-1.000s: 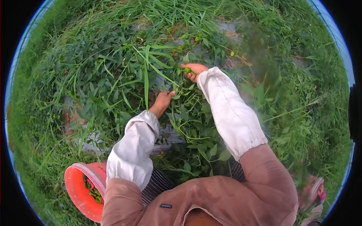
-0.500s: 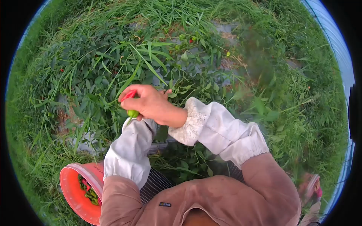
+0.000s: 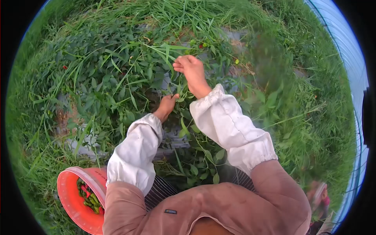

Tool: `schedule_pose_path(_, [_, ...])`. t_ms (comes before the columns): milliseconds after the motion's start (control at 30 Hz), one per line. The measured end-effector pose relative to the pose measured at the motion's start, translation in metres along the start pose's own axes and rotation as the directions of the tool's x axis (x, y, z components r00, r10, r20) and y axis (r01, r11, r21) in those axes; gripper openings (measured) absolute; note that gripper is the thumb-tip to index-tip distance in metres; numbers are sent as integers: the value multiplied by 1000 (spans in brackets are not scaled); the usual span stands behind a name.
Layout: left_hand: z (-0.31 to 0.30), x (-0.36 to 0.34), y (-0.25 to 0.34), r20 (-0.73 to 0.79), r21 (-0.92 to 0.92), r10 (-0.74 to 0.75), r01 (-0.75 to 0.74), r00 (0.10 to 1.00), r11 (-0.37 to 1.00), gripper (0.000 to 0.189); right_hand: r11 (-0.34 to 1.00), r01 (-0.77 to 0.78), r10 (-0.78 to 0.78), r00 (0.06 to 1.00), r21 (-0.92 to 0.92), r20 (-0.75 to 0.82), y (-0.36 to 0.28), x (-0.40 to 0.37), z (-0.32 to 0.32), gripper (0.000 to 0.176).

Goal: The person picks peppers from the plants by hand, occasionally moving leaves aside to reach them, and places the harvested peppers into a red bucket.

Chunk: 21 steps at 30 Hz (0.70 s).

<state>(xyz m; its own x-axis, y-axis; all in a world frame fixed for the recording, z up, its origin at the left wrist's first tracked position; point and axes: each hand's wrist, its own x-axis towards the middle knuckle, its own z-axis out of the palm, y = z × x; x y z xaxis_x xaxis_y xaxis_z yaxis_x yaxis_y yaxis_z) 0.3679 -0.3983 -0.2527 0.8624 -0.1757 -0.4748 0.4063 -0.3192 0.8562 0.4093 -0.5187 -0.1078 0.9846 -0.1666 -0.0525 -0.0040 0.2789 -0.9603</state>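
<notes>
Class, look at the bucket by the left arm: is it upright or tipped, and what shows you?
Tipped: the red bucket leans, its open mouth facing sideways, revealing red and green peppers inside.

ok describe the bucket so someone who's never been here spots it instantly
From the white sleeve on the person's left forearm, go down and outward. An orange plastic bucket shows there, beside the brown upper sleeve. Its bright round mouth, with red and green peppers inside, sets it apart from the grass.
</notes>
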Motion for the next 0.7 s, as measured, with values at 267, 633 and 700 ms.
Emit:
schedule_pose_path(267, [9, 14, -18, 6, -17, 18, -18, 1000, 1000, 44, 843, -289, 407, 894, -453, 187, 196, 125, -175, 29])
schedule_pose_path(633, [9, -16, 13, 30, -123, -35, 38, 999, 992, 52, 900, -421, 433, 828, 114, -358, 108, 60, -88, 10])
schedule_pose_path(700, [17, 16, -23, -5, -25, 19, -19, 1000, 1000, 52, 997, -34, 60, 909, 71, -411, 101, 40, -80, 17])
